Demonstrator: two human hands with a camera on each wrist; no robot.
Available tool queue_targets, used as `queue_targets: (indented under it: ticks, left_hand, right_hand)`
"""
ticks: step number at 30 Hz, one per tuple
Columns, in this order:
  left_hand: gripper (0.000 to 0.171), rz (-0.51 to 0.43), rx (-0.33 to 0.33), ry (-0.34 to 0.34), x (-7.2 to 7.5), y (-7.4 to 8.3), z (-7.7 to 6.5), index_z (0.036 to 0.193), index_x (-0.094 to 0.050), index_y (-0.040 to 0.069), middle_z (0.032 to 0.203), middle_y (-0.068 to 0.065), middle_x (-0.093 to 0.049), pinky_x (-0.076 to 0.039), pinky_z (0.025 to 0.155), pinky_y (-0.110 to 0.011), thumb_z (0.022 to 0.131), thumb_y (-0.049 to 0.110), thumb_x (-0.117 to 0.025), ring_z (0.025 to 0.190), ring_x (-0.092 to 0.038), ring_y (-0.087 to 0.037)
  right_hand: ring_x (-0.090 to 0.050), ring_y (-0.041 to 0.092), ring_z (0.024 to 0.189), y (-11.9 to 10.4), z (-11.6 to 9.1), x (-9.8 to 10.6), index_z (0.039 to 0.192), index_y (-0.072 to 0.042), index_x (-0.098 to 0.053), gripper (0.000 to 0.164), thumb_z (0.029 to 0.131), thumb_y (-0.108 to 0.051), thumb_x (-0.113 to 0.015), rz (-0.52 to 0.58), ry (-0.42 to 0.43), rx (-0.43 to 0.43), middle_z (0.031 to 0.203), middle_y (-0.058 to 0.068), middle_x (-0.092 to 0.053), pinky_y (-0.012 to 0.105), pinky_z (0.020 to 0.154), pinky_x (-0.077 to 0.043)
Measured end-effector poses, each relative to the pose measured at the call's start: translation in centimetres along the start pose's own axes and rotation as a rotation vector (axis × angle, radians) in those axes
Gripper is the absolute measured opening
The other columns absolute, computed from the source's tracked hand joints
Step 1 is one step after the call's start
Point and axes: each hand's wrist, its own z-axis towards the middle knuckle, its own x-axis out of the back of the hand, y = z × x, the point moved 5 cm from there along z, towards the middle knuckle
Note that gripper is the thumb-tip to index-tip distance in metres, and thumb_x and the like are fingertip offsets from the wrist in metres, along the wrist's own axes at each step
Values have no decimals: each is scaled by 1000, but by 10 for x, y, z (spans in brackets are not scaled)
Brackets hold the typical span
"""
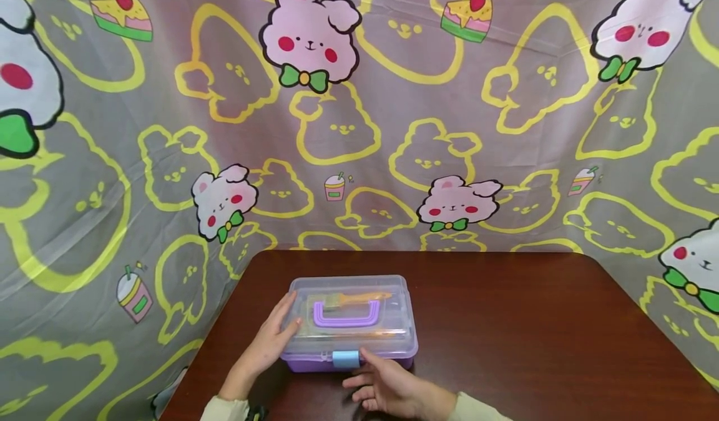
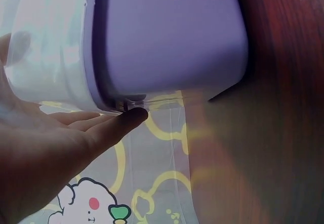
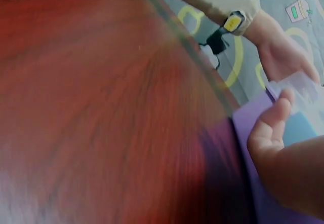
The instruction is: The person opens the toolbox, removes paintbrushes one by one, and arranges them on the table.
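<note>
On the table sits a plastic storage box (image 1: 314,365) with a purple base, a clear lid (image 1: 300,284), a purple handle (image 1: 345,322) and a light blue latch (image 1: 345,358) on its front. The lid is down. My left hand (image 1: 271,338) rests against the lid's left side, fingers extended along it and thumb on top. At the box's front, my right hand (image 1: 387,387) has its thumb by the latch's right edge, with the other fingers loosely bent below. A flat paintbrush (image 1: 354,297) with an orange handle shows at the lid; other contents are blurred through the plastic.
The dark brown wooden table (image 1: 522,327) extends to the right of the box. A patterned cloth (image 1: 387,109) with rabbits hangs behind and along the sides. A dark band with a yellow-faced device (image 3: 233,22) is around the left wrist.
</note>
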Motion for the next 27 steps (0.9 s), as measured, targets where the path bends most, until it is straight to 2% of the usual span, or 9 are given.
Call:
queue_targets:
  ticks: [8, 12, 17, 24, 27]
  left_hand:
    - [60, 13, 10, 1, 0, -2, 1, 145, -32, -1, 148, -28, -24, -19, 104, -59, 95, 22, -57, 135, -22, -43]
    - [60, 20, 4, 3, 0, -1, 1, 144, -33, -3, 148, -29, -25, -20, 103, -60, 95, 21, -57, 134, -23, -45]
    - [59, 36, -7, 15, 0, -1, 0, 144, -34, -3, 147, -30, -26, -21, 103, -60, 94, 20, -57, 133, -24, -45]
    - [60, 37, -2, 20, -1, -1, 0, 144, -33, -3, 147, -30, -25, -20, 104, -58, 94, 21, -57, 134, -23, -44]
    - [60, 46, -13, 22, -2, -1, 0, 144, -34, -3, 147, -31, -25, -20, 104, -57, 94, 20, -57, 134, -24, -44]
  right_hand:
    - [-53, 3, 59, 3, 5, -4, 108, -3, -48, 45, 97, -46, -45, 98, 132, 52, 81, -3, -63, 15, 57, -43]
    - [-50, 1, 55, 2, 5, -4, 96, -8, -53, 33, 98, -41, -47, 119, 165, 69, 74, -6, -61, 15, 55, -41]
    - [-47, 1, 51, 4, 5, -2, 87, -10, -56, 36, 97, -43, -48, 75, 200, 69, 67, -8, -59, 16, 52, -40]
    - [-45, 2, 46, 6, 5, 6, 99, 1, -60, 51, 95, -48, -48, -60, 282, 95, 60, -5, -57, 18, 50, -37]
    - [-45, 2, 45, 5, 4, 5, 93, 1, -63, 52, 96, -48, -45, -95, 283, 87, 58, -5, -57, 18, 50, -37]
